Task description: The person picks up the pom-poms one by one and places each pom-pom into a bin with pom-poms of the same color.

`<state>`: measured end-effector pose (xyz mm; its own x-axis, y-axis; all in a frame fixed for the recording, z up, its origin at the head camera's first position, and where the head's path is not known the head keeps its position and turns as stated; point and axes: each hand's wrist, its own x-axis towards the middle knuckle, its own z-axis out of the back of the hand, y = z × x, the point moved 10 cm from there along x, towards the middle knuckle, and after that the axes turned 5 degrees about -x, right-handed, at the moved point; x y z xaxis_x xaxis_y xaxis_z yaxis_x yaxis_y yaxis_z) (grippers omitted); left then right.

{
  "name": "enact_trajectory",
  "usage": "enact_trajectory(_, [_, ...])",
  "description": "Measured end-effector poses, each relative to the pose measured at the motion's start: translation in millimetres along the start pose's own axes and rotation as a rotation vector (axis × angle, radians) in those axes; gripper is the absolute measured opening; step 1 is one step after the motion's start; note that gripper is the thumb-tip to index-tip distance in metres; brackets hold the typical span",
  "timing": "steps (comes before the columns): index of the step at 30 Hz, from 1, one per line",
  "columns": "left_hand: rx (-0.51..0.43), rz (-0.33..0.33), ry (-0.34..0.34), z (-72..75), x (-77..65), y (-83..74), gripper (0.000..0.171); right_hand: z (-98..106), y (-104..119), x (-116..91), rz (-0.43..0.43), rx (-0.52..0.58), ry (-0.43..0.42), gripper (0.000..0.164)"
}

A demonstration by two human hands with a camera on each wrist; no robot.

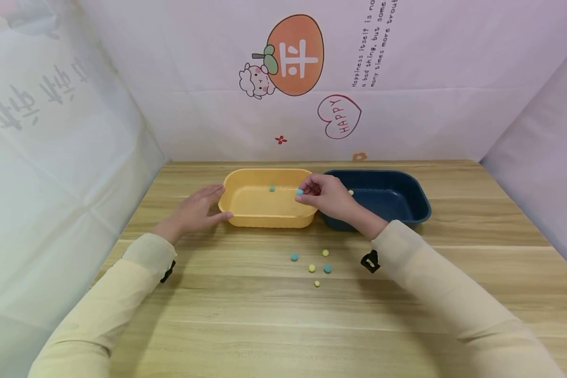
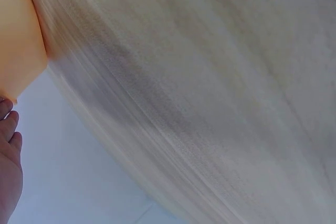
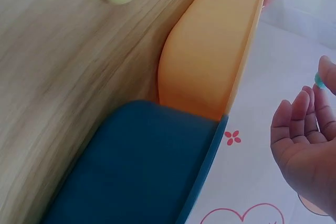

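Note:
Between thumb and fingertips, my right hand (image 1: 326, 195) pinches a small blue ball (image 1: 300, 192) over the right end of the yellow bin (image 1: 269, 221). The right wrist view also shows this ball (image 3: 319, 81) in the fingers. My left hand (image 1: 198, 210) touches the left end of the yellow bin, thumb at its front rim and fingers along its side. Inside that bin lies another blue ball (image 1: 272, 188). To the right stands a dark blue bin (image 1: 422, 207), partly behind my right hand, with a pale yellow ball (image 1: 351, 192) in it.
Several loose balls lie on the wooden table (image 1: 245, 315) in front of the bins, among them a blue ball (image 1: 294, 257) and a yellow ball (image 1: 325, 253). A printed white cloth (image 1: 193, 121) rises behind the bins and at both sides.

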<state>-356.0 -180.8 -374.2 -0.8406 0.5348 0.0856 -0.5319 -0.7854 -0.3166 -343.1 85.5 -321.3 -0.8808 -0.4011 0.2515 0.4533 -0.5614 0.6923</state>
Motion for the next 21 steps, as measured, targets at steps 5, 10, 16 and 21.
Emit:
enact_trajectory(5, [-0.005, -0.001, -0.002, -0.4, 0.2, -0.8, 0.086, -8, 2, 8, -0.032, 0.010, 0.003, 0.014])
enact_trajectory(10, [0.005, -0.004, -0.003, -1.1, -0.3, 0.0, 0.087, -16, 2, 15, -0.080, 0.009, 0.004, 0.015])
enact_trajectory(16, [0.001, -0.006, -0.008, -0.9, -0.3, 0.2, 0.087, -24, 0, 23, -0.110, 0.003, -0.001, 0.015])
enact_trajectory(21, [0.004, -0.013, -0.019, -0.1, -0.3, -0.8, 0.086, -32, -3, 27, -0.124, 0.007, 0.005, 0.015])
